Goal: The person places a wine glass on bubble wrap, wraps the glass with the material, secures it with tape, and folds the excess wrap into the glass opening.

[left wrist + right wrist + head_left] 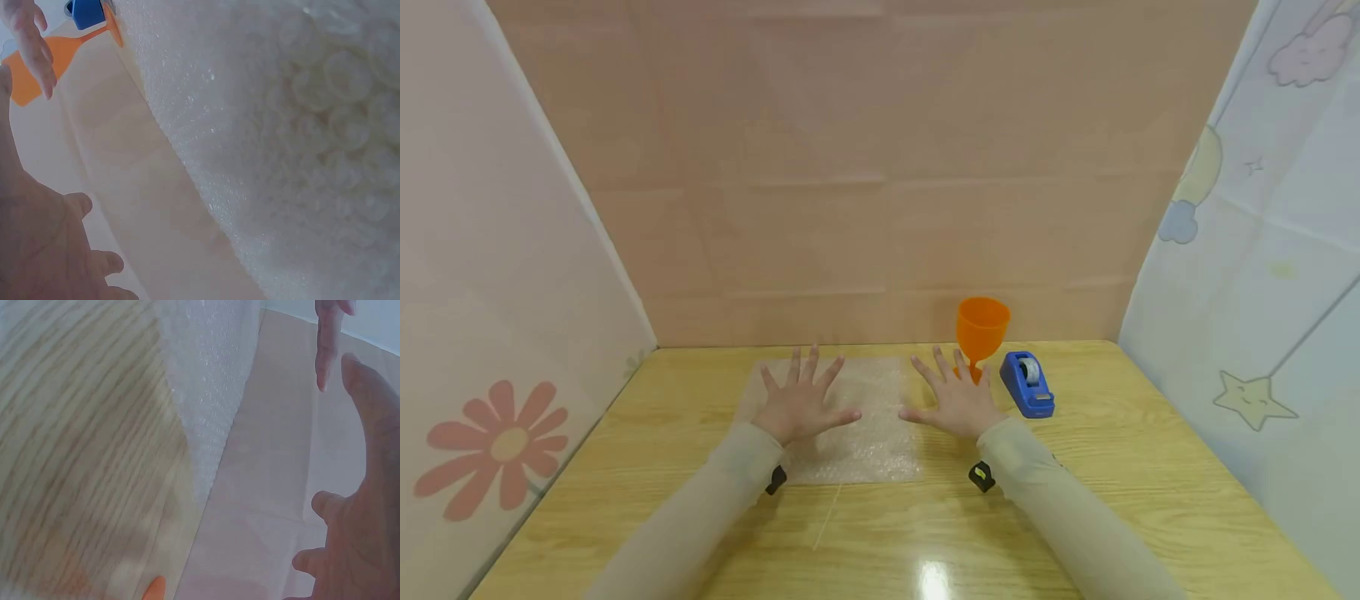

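Both hands are held out with fingers spread and nothing in them. In the head view the left hand [803, 404] is over a flat sheet of clear bubble wrap [880, 442]; the left wrist view shows the bubble wrap [206, 125] below the palm. The right hand [958, 402] is to the right of the sheet, in front of an orange goblet [982, 327], and covers part of its stem and base. A blue tape dispenser [1027, 383] with a roll of tape stands right of the goblet. The right wrist view shows the right hand [365, 506] with fingers apart.
The wooden table [1120, 467] has a pink backdrop [850, 167] behind it and patterned panels on both sides. A thin pale strip [827, 518] lies at the sheet's front edge. Light reflects off the table near the front.
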Demonstrator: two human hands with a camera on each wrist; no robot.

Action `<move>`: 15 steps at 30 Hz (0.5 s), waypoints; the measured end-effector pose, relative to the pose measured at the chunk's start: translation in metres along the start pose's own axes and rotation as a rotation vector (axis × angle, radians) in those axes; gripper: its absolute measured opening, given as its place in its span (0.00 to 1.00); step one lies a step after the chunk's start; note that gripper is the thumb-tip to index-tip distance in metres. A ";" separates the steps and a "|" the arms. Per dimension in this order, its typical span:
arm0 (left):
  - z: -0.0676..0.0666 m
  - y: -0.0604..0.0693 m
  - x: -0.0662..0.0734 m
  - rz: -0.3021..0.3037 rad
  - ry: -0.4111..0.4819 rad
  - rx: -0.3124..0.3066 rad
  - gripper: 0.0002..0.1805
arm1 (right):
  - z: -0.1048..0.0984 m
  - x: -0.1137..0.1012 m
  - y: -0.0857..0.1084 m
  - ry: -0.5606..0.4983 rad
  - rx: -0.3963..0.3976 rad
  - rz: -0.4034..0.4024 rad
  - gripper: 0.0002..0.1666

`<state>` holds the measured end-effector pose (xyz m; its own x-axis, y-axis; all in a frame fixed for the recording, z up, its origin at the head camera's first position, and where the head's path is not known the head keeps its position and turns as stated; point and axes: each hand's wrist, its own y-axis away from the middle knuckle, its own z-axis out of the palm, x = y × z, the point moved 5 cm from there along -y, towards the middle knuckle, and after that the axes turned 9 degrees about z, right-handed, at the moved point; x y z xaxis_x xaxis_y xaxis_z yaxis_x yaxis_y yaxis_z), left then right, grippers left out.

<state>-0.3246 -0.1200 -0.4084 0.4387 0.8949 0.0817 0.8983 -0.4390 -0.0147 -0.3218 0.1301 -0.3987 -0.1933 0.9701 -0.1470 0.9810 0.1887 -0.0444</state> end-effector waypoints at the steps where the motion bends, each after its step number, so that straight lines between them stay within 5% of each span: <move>1: -0.001 0.000 0.001 0.005 0.000 0.005 0.55 | 0.000 0.000 -0.001 0.001 0.003 0.002 0.58; 8: -0.008 0.002 0.002 0.020 0.029 -0.012 0.52 | -0.001 0.000 -0.005 -0.011 -0.012 -0.010 0.52; 15: -0.013 -0.001 0.003 0.077 0.087 -0.061 0.34 | 0.000 -0.002 -0.007 -0.125 -0.069 -0.045 0.21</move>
<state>-0.3245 -0.1179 -0.3950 0.5007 0.8490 0.1691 0.8577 -0.5129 0.0360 -0.3287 0.1270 -0.3977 -0.2335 0.9345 -0.2686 0.9692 0.2459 0.0131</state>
